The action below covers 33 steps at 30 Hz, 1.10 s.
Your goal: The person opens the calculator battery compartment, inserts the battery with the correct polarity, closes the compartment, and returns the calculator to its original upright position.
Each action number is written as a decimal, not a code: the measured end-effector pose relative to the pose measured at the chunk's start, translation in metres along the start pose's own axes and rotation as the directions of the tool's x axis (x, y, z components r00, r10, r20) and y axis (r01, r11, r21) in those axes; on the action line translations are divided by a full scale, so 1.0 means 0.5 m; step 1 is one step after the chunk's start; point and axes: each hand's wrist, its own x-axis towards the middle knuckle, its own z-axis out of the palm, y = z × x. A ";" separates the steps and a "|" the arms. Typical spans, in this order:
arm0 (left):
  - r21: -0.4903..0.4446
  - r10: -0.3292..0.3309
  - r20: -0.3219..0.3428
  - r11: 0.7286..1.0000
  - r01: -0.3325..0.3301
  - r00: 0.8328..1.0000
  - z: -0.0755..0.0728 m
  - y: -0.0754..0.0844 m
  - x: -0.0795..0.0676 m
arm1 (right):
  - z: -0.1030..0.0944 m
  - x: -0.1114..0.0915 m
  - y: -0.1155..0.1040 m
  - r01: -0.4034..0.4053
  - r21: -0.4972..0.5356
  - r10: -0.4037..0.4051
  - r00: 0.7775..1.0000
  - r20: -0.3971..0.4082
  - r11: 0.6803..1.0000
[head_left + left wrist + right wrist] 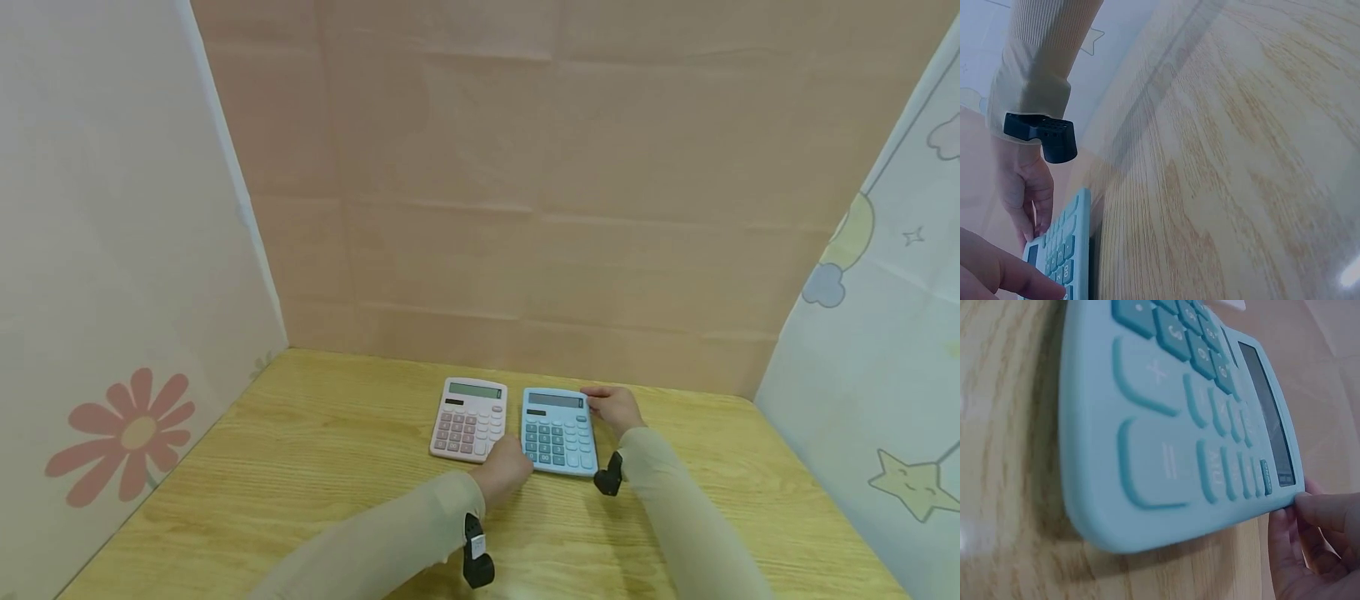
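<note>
A light blue calculator (558,433) lies face up near the middle of the table, its screen facing the back wall. My left hand (504,471) pinches its near left corner; in the left wrist view a digit of that hand (997,269) lies over the corner keys. At the far right corner, my right hand (617,408) grips the edge, with the thumb by the screen end in the right wrist view. Shadow shows beneath the calculator's near edge (1088,487); whether it is slightly raised I cannot tell. Left of it lies a pink calculator (468,408), partly behind my left hand.
The wood-grain table (337,433) runs back to a beige sheet wall (450,250). White printed sheets stand at both sides, a flower (138,433) on the left one and a star (918,483) on the right one. Each wrist wears a black camera (477,554).
</note>
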 end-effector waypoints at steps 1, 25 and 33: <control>0.001 -0.001 0.000 1.000 0.001 1.000 0.000 0.000 0.000 | 0.001 0.002 0.000 -0.001 0.004 0.001 1.000 -0.002 1.000; 0.040 -0.033 0.001 0.999 0.033 0.999 0.006 0.007 0.000 | 0.005 0.011 0.012 -0.007 -0.021 0.007 1.000 -0.011 1.000; 0.051 -0.006 0.006 0.999 0.006 1.000 0.006 0.009 -0.002 | 0.003 0.012 0.017 -0.017 -0.032 0.017 1.000 -0.015 0.999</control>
